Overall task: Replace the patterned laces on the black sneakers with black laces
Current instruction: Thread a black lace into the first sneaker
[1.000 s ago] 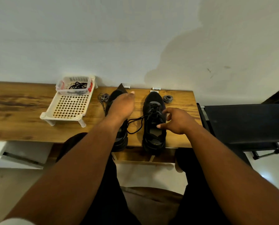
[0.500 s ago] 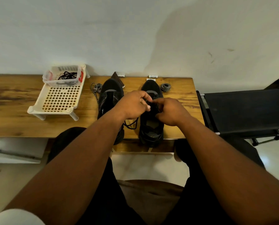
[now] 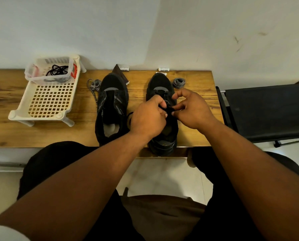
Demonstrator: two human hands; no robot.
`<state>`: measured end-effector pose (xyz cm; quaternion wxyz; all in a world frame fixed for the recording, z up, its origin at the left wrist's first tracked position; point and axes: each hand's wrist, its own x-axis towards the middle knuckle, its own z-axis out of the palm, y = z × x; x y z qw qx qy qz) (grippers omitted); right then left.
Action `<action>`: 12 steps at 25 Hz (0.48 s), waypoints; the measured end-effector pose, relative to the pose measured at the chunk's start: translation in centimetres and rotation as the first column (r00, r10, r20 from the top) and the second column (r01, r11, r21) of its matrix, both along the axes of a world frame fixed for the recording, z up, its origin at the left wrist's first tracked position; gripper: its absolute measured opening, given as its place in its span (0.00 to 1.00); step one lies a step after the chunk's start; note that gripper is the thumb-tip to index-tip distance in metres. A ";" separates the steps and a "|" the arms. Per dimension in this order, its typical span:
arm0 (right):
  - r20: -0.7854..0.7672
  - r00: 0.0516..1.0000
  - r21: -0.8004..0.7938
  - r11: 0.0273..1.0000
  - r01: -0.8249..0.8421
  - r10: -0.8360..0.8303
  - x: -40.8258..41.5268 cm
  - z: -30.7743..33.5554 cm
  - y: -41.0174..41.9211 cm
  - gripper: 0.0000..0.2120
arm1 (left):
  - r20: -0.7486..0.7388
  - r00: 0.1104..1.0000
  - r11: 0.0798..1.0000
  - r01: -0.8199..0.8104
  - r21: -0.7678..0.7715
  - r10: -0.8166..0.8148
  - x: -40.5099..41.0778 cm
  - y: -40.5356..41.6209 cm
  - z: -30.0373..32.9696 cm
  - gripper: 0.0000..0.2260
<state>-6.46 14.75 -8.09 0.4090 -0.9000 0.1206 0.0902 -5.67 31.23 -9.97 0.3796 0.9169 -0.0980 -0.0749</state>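
Since a second ago both hands, left (image 3: 149, 117) and right (image 3: 191, 110), have been brought together pinching the black lace (image 3: 168, 110) over the right sneaker (image 3: 162, 87), so tying is judged underway.

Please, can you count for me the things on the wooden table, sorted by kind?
Black sneakers: 2
Patterned lace bundles: 2
White perforated rack: 1
Clear tub with a black lace in it: 1
Small white labelled items by the wall: 2
Total: 8
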 end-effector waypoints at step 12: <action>0.018 0.998 0.015 0.998 -0.053 0.052 -0.3 0.0 -0.1 0.20 | 0.239 0.966 0.993 0.082 0.081 -0.099 -0.3 -0.5 -0.3 0.18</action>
